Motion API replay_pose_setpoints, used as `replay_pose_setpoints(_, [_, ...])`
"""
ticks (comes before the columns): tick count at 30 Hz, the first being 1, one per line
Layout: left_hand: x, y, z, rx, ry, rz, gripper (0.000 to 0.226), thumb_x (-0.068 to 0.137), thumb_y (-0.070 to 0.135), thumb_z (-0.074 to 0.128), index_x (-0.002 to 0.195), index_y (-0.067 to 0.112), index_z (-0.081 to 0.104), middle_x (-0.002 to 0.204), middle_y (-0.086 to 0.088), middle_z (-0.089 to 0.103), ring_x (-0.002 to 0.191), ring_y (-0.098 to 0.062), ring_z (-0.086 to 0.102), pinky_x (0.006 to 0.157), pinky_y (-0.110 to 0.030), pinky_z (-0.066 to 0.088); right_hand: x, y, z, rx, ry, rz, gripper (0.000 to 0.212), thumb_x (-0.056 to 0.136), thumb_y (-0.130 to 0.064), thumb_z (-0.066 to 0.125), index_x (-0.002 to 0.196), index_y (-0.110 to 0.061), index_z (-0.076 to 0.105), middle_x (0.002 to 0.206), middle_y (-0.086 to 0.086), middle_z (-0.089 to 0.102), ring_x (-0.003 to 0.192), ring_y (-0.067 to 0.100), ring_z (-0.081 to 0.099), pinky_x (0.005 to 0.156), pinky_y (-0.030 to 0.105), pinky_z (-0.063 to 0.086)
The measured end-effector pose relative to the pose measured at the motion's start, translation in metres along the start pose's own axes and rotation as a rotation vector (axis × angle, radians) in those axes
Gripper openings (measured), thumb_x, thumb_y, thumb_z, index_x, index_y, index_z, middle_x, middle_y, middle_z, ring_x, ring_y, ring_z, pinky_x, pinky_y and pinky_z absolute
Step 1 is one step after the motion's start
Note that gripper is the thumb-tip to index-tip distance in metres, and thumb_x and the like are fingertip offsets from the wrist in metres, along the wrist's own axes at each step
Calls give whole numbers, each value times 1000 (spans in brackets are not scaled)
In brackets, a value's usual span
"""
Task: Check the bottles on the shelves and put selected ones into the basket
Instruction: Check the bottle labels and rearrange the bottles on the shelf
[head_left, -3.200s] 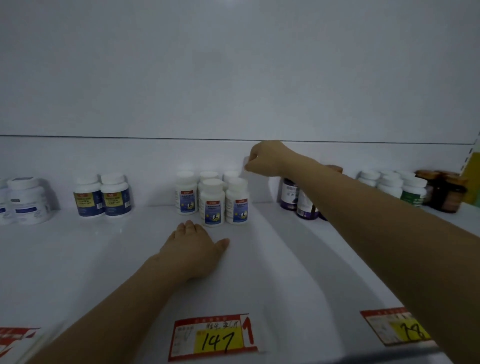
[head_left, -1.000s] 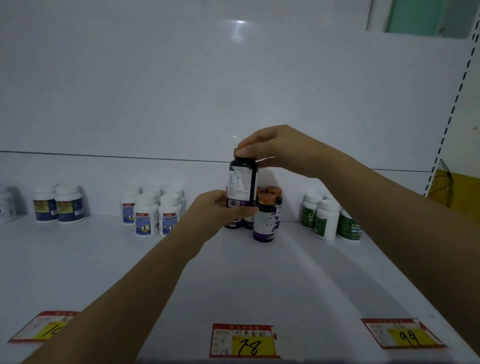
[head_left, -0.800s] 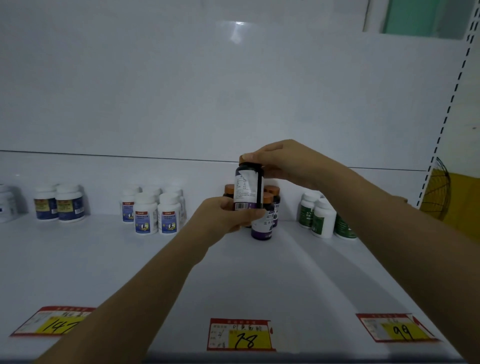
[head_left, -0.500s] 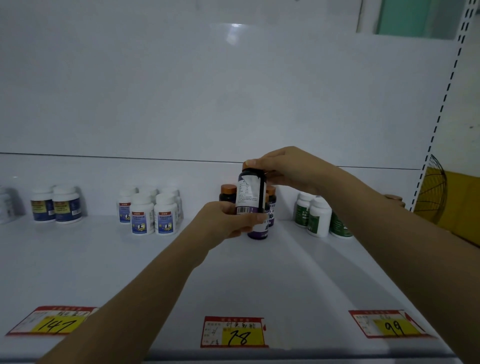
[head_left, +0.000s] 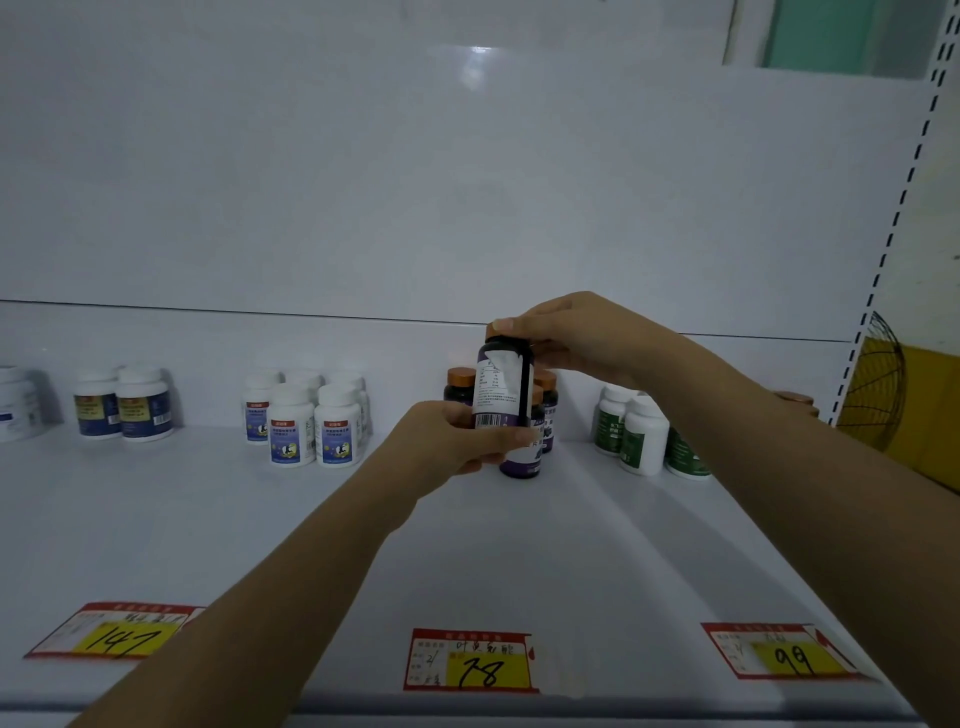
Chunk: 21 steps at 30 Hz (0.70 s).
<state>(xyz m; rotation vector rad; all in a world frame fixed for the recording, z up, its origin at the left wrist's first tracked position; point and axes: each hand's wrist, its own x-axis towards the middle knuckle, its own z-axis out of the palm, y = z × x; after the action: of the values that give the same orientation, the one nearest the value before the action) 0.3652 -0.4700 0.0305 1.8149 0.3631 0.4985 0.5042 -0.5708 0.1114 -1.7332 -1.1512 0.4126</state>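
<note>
We held the dark plastic bottle with a purple-and-white label and copper-brown cap (head_left: 502, 387) upright in the air above the white shelf (head_left: 519, 561). It was just in front of the cluster of similar dark copper-capped bottles (head_left: 460, 389). Our left hand (head_left: 452, 441) wrapped its fingers round the lower body, coming in from seven o'clock. Our right hand (head_left: 571, 338) curled its fingertips over the cap from two o'clock. Both hands were therefore grasping the one bottle. Its long axis ran twelve to six, cap up, with the printed panel and barcode turned toward us, which we judged to be the checking step.

What mattered for the drop was direction, and no basket showed plainly. A dark wire object against yellow (head_left: 878, 384) sat at three o'clock beyond the shelf upright, and we could not tell whether it was the basket. If it was, our right hand lay nearer, and the bottle would pass over the green-labelled white bottles (head_left: 641, 434). The blue-labelled white bottles (head_left: 311, 426) stood at nine o'clock, well apart.
</note>
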Motion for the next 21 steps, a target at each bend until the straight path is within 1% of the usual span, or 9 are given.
replay_pose_setpoints(3, [1,0,-1,15,17,-3,47,71,27,80,112,12,65,98,-5,72,89,-18,69,83,-27,56,1,-1,0,19,-7,-11,26,85,-28,69,103,-9,73,100,5,74,100,22,68,90,27,54])
replay_pose_setpoints(7, [0,1,0,31,63,7,47,69,26,81,110,13,65,103,-5,70,93,-20,68,81,-26,55,-1,-3,1,23,-5,-23,27,86,-29,68,106,-11,72,102,2,74,98,18,69,87,25,56])
replay_pose_setpoints(9, [0,1,3,68,151,38,47,68,28,82,109,14,62,105,-3,68,94,-18,65,75,-22,51,-1,-4,5,-31,18,-9,33,85,-39,68,106,-15,70,104,0,72,97,18,69,84,28,57])
replay_pose_setpoints(11, [1,0,8,215,287,65,49,68,34,81,104,16,54,98,1,63,87,-13,60,67,-16,44,-1,-7,8,-111,52,1,39,81,-49,68,105,-18,67,102,-2,70,92,16,68,78,28,58])
replay_pose_setpoints(13, [0,0,12,307,352,89,52,68,39,80,101,19,46,94,4,56,76,-8,54,58,-11,38,0,-11,9,-138,102,-12,38,81,-45,69,104,-14,66,99,2,70,84,14,69,72,25,58])
replay_pose_setpoints(14, [0,1,13,306,346,97,54,68,39,80,102,18,44,94,4,54,73,-7,53,57,-10,37,0,-13,8,-138,123,-22,36,82,-40,71,104,-12,66,98,4,70,83,15,69,72,26,59])
replay_pose_setpoints(16, [0,3,13,266,280,108,53,71,35,79,105,18,43,97,5,55,80,-7,54,62,-12,42,0,-15,5,-133,133,-40,35,83,-34,71,104,-8,66,98,7,70,86,19,70,77,30,60])
replay_pose_setpoints(18, [-2,7,10,231,181,125,43,76,29,75,103,22,42,92,10,53,83,-6,54,60,-10,45,-1,-15,2,-128,128,-56,34,83,-33,71,103,-7,67,96,7,71,87,20,70,80,32,59])
replay_pose_setpoints(21, [-4,7,6,247,108,151,37,79,24,73,107,21,50,91,13,58,77,-2,55,60,-3,45,-1,-16,3,-163,113,-76,35,82,-36,72,103,-8,68,94,4,72,85,16,70,78,28,59])
